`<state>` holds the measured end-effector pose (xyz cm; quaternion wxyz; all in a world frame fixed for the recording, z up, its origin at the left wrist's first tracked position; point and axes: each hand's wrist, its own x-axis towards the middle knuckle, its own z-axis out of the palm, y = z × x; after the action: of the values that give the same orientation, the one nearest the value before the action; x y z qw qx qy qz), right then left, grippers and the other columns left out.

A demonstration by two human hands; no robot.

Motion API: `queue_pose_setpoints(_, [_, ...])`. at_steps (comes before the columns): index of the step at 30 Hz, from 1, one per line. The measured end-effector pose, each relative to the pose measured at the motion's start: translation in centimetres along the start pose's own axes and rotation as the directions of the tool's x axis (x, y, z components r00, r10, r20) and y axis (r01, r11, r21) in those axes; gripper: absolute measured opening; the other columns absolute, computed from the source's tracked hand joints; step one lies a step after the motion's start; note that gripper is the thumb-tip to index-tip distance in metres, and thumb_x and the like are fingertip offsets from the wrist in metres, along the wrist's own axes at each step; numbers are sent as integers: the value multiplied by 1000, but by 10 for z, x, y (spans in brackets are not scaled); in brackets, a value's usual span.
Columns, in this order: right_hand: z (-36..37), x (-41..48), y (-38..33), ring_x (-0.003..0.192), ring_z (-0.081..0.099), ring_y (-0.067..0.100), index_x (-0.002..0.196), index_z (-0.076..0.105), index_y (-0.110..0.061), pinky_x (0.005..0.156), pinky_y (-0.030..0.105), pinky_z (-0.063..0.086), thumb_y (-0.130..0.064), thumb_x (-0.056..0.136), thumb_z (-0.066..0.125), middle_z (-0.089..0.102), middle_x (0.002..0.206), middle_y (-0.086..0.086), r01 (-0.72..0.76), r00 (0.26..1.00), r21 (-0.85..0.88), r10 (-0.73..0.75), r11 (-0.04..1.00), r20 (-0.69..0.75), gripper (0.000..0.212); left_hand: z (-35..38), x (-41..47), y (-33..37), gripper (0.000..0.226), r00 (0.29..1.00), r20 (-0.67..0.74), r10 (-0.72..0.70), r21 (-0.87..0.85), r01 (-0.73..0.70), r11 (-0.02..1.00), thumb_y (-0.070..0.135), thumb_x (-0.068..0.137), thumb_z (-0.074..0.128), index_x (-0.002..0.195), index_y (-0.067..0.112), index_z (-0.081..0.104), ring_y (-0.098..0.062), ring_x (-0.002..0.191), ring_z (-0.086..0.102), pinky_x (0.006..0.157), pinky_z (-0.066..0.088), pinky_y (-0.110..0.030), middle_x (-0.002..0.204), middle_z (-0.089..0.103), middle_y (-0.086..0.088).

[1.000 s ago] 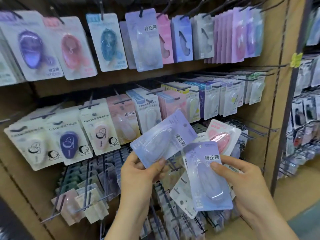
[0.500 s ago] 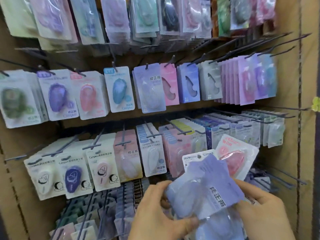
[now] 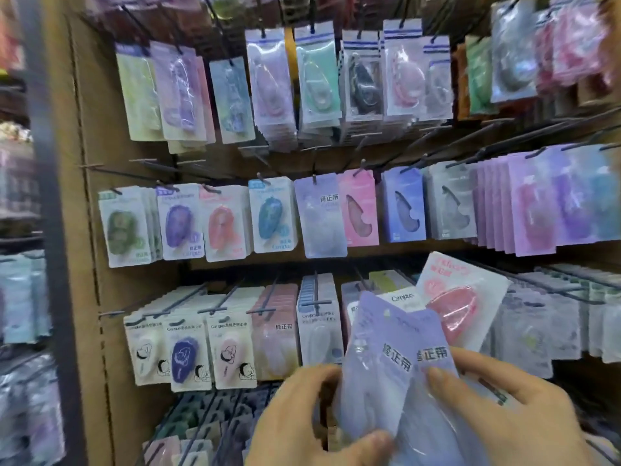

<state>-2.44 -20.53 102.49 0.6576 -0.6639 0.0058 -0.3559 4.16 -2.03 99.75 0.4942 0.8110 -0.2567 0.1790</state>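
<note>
View has swung up the pegboard rack point(image 3: 87, 230) — upper rows now in frame. A second ago each hand held one lavender correction-tape pack, apart. Now the left hand point(image 3: 302, 415) grips the front lavender pack point(image 3: 376, 364), overlapped onto the rear lavender pack point(image 3: 433, 334) pinned under the right hand point(image 3: 504, 408) thumb, with the pink pack point(image 3: 453, 297) fanned behind. All sit low, in front of the bottom rows. Likely stacking them — the hanging lavender pack point(image 3: 324, 215) mid-rack marks the probable hook.

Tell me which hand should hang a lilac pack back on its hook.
Left, probably. The left hand grips only the front lilac pack, below the matching hung pack; the right hand holds the rear lilac pack plus the pink pack.
</note>
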Motion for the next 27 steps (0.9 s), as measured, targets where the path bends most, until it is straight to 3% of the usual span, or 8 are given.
queue_pose_setpoints(3, [1, 12, 0, 50, 58, -13, 60, 77, -26, 49, 1, 40, 1, 67, 84, 70, 58, -14, 71, 997, 68, -73, 995, 30, 29, -6, -4, 19, 62, 998, -57, 20, -74, -24, 997, 68, 42, 70, 103, 60, 58, 1, 78, 65, 73, 53, -20, 87, 69, 24])
queue_pose_setpoints(6, [3, 28, -1, 58, 63, -6, 64, 78, -33, 53, 4, 46, -4, 66, 85, 73, 65, -11, 98, 995, 105, -100, 990, 16, 29, -12, 15, 17, 70, 991, -126, 48, -37, -53, 998, 71, 49, 65, 117, 68, 46, -4, 69, 65, 70, 52, -18, 82, 70, 12])
queue_pose_setpoints(9, [6, 39, -8, 73, 73, 22, 78, 80, -30, 69, 34, 62, -17, 48, 91, 77, 77, 4, 31, 998, 232, -44, 972, 52, 34, -36, 39, 38, 68, 982, -155, 106, 160, -80, 984, 78, 64, 60, 122, 76, 26, -1, 76, 63, 69, 49, -20, 87, 67, 18])
queue_pose_setpoints(11, [6, 45, -14, 70, 73, 30, 81, 80, -23, 68, 42, 62, -18, 46, 87, 77, 82, 11, -9, 996, 284, -16, 959, 86, 36, -45, 68, 42, 75, 963, -196, 185, 399, -94, 912, 75, 78, 52, 139, 67, 10, -4, 74, 57, 63, 43, -23, 83, 58, 14])
queue_pose_setpoints(15, [8, 56, -19, 66, 74, 27, 79, 80, -18, 50, 30, 57, -12, 60, 76, 77, 84, 10, -57, 995, 313, 28, 948, 98, 20, -54, 119, 54, 76, 915, -254, 314, 697, -52, 716, 69, 89, 40, 149, 51, -3, -11, 61, 45, 51, 31, -26, 79, 48, 6])
queue_pose_setpoints(20, [13, 60, -18, 62, 72, 28, 82, 78, -7, 46, 30, 55, -1, 69, 74, 76, 85, 17, -111, 991, 339, 76, 934, 113, 15, -52, 160, 50, 75, 920, -248, 302, 793, 13, 610, 71, 89, 35, 151, 47, -2, -30, 88, 60, 65, 38, -33, 106, 58, -5])
queue_pose_setpoints(27, [12, 64, -17, 62, 72, 28, 80, 79, -7, 46, 31, 57, 2, 74, 71, 76, 83, 18, -130, 988, 349, 92, 928, 125, 13, -47, 170, 57, 77, 916, -234, 325, 846, 27, 533, 74, 88, 33, 151, 42, 2, -32, 91, 61, 61, 39, -32, 108, 60, -5])
